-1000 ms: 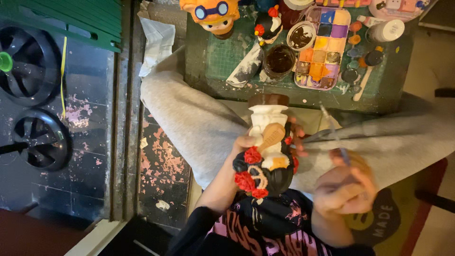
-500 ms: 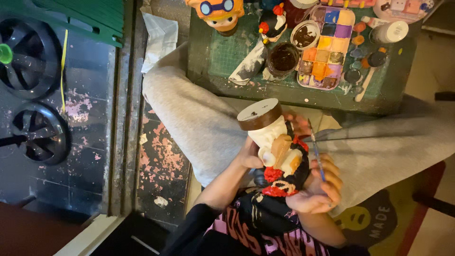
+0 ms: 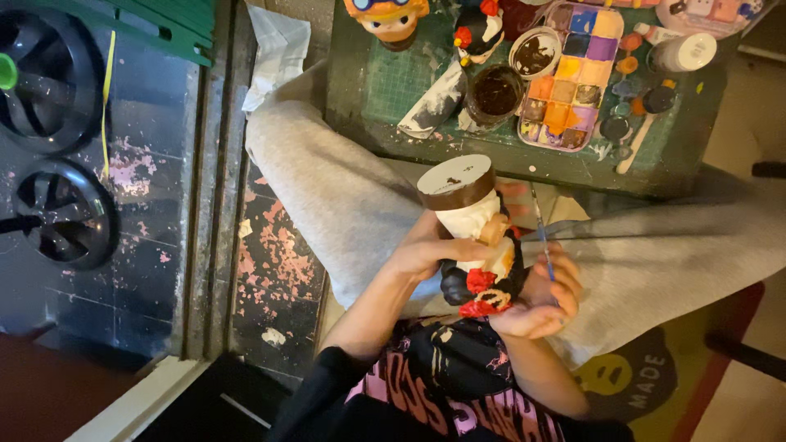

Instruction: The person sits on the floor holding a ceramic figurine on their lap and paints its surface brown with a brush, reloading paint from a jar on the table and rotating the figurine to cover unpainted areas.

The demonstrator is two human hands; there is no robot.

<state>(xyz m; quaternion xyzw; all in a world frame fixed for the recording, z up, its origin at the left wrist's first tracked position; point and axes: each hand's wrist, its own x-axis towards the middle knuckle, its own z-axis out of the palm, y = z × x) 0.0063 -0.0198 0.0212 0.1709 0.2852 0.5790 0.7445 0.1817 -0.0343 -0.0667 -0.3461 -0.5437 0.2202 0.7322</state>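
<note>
A painted figurine (image 3: 473, 233) with a white body, brown-rimmed flat base, black lower part and red details lies tilted over my lap, base pointing away from me. My left hand (image 3: 426, 250) grips its left side. My right hand (image 3: 540, 299) cups it from below and to the right, and a thin paintbrush (image 3: 540, 233) stands up between its fingers. My grey trouser legs (image 3: 327, 176) spread beneath.
A green cutting mat on a low table (image 3: 393, 82) carries a paint palette (image 3: 573, 74), a dark water cup (image 3: 495, 90), a small paint dish (image 3: 534, 53), a white jar (image 3: 684, 51) and two other painted figures (image 3: 386, 18). Black wheels (image 3: 57, 209) lie at left on the worn floor.
The figurine has tipped from upright to tilted, its brown-rimmed base now facing the camera. My right hand has come in from the right and now cups it, brush still held.
</note>
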